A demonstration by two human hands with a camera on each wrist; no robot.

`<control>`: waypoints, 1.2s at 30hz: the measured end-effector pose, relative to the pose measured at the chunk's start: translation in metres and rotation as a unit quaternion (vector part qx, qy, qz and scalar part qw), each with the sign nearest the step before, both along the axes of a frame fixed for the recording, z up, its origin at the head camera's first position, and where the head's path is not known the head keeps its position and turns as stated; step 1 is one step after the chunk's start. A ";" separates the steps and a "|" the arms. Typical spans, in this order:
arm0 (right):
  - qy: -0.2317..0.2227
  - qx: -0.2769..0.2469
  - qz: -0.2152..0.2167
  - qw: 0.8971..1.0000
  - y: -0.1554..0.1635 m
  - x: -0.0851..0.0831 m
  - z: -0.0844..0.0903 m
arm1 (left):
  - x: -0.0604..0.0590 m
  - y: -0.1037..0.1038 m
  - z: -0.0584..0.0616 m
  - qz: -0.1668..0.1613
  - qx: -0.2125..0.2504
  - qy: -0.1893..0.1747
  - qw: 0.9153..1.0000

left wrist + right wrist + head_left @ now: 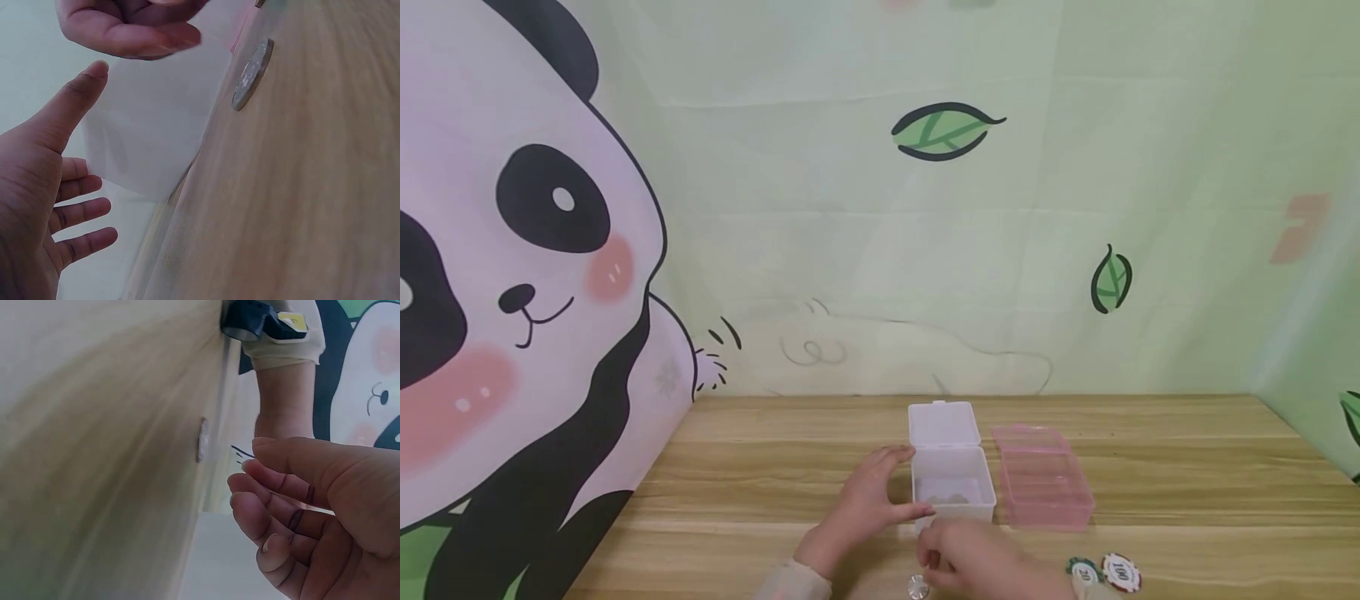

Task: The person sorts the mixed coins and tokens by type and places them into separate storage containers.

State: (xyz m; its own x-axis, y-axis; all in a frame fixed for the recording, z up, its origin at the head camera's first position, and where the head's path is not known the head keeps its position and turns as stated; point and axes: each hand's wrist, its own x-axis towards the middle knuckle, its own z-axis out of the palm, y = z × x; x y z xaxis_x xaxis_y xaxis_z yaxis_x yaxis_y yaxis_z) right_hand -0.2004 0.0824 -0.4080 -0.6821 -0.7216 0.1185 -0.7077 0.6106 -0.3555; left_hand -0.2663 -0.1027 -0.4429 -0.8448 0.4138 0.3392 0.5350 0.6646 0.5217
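right hand point(973, 552) half-curled, left hand point(871, 496) touching box point(966, 515)

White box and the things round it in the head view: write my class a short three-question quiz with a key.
1. True or false: the white box's lid is closed.
2. Which is nearest the silvery disc: (a) left hand, (b) right hand, (c) pink box?
3. Fill in: beside the chip marked 20 lies another chip, marked ___.
Key: 1. False; the lid of the white box is open. 2. b. 3. 100.
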 end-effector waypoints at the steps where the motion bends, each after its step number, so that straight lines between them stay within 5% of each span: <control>1: 0.000 0.004 0.000 1.000 -0.001 0.000 -0.001 | 0.000 0.000 0.000 -0.001 0.000 0.000 1.000; 36: -0.019 0.042 -0.013 0.999 -0.017 -0.003 -0.016 | 0.003 0.000 0.003 -0.006 0.013 -0.018 1.000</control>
